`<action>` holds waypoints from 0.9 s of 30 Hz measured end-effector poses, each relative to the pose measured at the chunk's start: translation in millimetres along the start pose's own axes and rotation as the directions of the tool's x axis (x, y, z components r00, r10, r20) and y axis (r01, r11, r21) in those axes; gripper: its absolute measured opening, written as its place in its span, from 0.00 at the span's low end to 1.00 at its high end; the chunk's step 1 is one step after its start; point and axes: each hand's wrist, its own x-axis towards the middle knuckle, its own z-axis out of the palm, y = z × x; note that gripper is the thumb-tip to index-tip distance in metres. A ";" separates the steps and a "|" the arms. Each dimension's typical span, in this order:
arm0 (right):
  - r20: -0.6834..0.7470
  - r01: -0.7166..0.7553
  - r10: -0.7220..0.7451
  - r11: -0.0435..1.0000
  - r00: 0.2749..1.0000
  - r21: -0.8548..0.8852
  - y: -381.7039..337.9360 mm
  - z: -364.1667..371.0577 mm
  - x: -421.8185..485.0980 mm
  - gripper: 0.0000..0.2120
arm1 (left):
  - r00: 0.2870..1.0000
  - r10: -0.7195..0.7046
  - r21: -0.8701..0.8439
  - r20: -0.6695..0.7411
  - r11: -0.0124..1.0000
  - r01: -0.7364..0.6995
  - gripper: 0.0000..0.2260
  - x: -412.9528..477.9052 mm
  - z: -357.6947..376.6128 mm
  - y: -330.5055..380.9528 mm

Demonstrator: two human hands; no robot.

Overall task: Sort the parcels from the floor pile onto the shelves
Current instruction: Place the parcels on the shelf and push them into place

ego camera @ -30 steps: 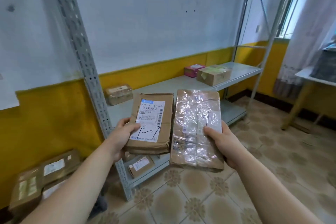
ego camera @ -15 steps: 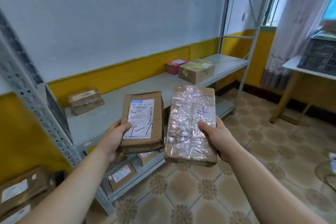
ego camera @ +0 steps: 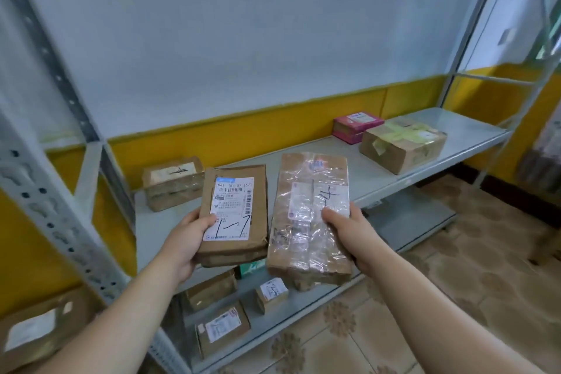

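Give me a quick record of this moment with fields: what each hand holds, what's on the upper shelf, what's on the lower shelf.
left hand: holds labelled cardboard parcel, marked 1-7 in pen
right hand: holds tape-wrapped parcel, thumb on top
upper shelf: brown box at left; pink box and box with yellowish tape at right
lower shelf: several small labelled boxes, partly hidden by the held parcels
parcels placed: neither held parcel is on a shelf yet

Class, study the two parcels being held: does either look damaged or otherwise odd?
Yes. The parcel in the left hand, the labelled brown box, is crumpled along its bottom edge. The tape-wrapped parcel in the right hand has wrinkled tape but seems intact.
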 end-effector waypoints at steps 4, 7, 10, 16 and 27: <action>0.068 -0.022 0.026 0.998 0.997 -0.054 -7.0 47.3 58.9 0.19 | 0.989 -0.015 -0.041 -0.150 0.999 0.009 0.15 30.2 -36.9 4.3; 0.118 -0.057 0.066 0.996 0.991 -0.072 -2.6 84.1 101.7 0.18 | 0.960 -0.035 -0.083 -0.277 0.997 0.013 0.15 46.5 -59.7 0.4; 0.152 -0.117 0.130 0.989 0.980 -0.095 11.0 118.1 143.3 0.19 | 0.920 -0.063 -0.112 -0.388 0.993 0.021 0.12 56.4 -71.3 -4.6; 0.173 -0.237 0.261 0.960 0.950 -0.146 32.2 164.3 205.0 0.31 | 0.842 -0.118 -0.086 -0.527 0.993 0.085 0.13 81.3 -76.6 -13.7; 0.674 0.676 -0.069 0.144 0.736 -0.723 -3.4 165.8 247.4 0.32 | 0.775 -0.138 -0.074 -0.617 0.990 0.117 0.19 93.9 -84.9 -18.2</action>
